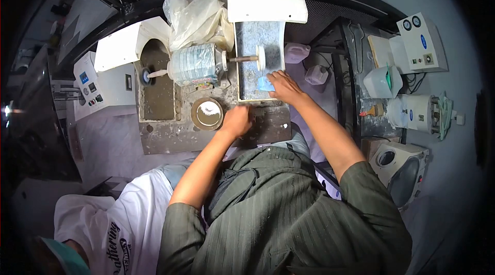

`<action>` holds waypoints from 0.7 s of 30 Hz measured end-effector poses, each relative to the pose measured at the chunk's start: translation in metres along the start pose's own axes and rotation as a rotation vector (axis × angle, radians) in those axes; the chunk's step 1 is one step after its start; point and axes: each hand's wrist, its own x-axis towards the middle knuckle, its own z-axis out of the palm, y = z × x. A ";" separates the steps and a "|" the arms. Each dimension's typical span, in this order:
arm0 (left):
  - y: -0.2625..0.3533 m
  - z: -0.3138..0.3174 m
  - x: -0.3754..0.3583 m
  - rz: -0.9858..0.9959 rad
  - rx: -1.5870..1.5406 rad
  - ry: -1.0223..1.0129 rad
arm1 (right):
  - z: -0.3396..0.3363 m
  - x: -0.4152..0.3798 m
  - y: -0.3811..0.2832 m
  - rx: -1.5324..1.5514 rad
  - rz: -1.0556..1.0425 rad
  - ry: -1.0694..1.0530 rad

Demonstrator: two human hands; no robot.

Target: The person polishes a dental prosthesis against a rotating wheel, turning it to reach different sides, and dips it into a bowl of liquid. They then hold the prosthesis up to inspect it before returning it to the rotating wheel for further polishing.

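Centrally, right hand, fingers closed on blue piece in tray, near wheel; left hand, fingers curled, contents hidden, near bowl; motor between tray and basin.

Motor sat mid-counter, shaft out each side. Left wheel was over the trough at the counter's left edge; right wheel over the tray at the right edge. Held piece was over tray's front half. Bowl sat in front of motor, between trough and tray. Bag was behind motor, between left hood and right hood. Jugs were right of counter, control box left. Brush lay on side counter.
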 end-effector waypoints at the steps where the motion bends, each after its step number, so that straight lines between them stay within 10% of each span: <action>1: -0.002 0.003 0.010 0.007 -0.162 0.175 | 0.001 0.000 0.000 0.071 0.031 0.061; 6: 0.002 0.012 0.061 -0.090 -0.560 0.557 | 0.013 0.005 -0.012 0.318 0.175 0.380; 11: 0.004 0.008 0.090 -0.243 -1.356 0.295 | 0.017 0.017 -0.028 0.363 0.420 0.377; 21: -0.003 -0.005 0.092 -0.189 -1.359 0.236 | 0.019 0.015 -0.052 0.286 0.527 0.558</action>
